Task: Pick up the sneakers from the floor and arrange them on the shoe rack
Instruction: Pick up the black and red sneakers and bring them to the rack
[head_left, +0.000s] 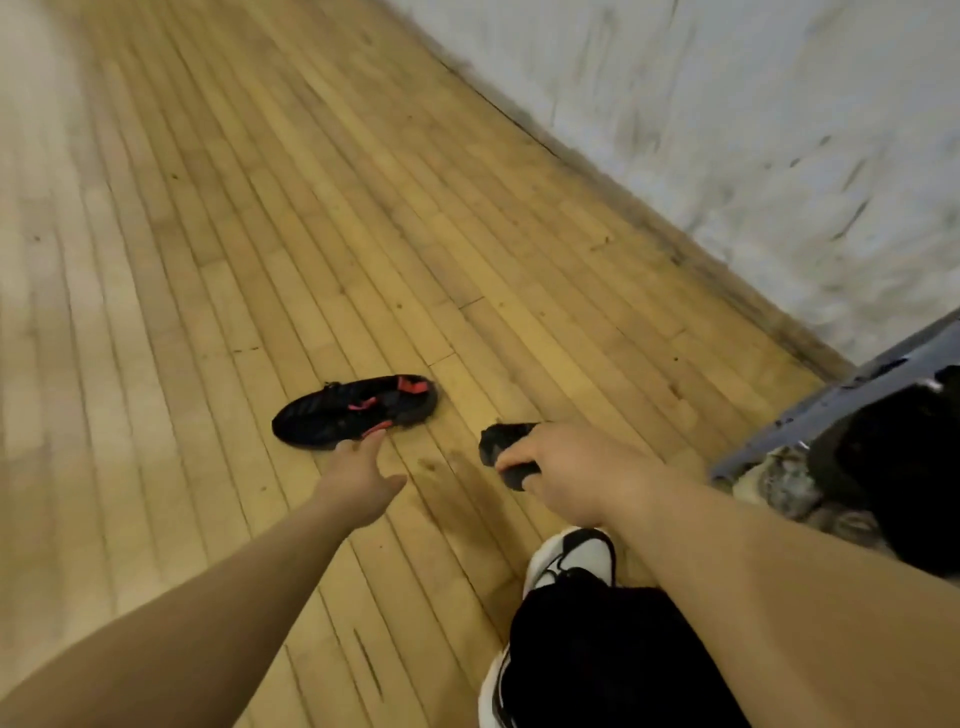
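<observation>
Head view, left fingers (370, 440) straight by red-trimmed sneaker (343, 413), right fingers (514, 460) gripping black sneaker (497, 440)

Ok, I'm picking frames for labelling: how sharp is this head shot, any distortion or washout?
Head view: motion blur smears the wall and floor; the wide lens bows the floor-wall edge; the far-left floor is washed out; the black-and-red sneaker by the left hand is soft but readable; the dark sneaker in the right hand shows no detail.
</observation>
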